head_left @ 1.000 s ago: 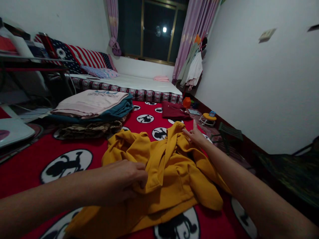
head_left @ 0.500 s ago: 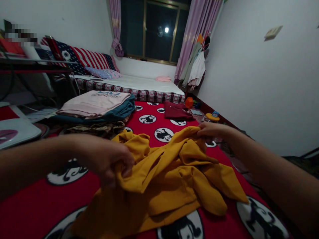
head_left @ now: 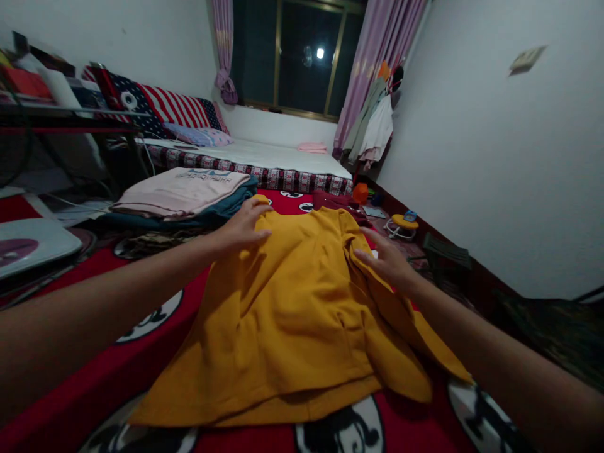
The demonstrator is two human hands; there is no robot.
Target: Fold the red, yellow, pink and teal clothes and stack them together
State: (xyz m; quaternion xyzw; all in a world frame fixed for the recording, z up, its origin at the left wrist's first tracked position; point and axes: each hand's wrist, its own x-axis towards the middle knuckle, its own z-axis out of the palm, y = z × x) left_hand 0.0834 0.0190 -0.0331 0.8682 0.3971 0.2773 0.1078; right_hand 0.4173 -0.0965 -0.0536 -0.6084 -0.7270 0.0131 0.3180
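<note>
Yellow garment flatter than before

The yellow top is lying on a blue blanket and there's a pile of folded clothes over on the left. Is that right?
Not quite: the blanket is red, not blue, as the head view shows. The yellow top does lie on it, and the pile of folded clothes is on the left.

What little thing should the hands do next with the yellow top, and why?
Maybe the right hand could gently smooth the sleeve beside it. The yellow top is mostly spread out, but creases bunch along that side, and the hand is open right there.
</note>
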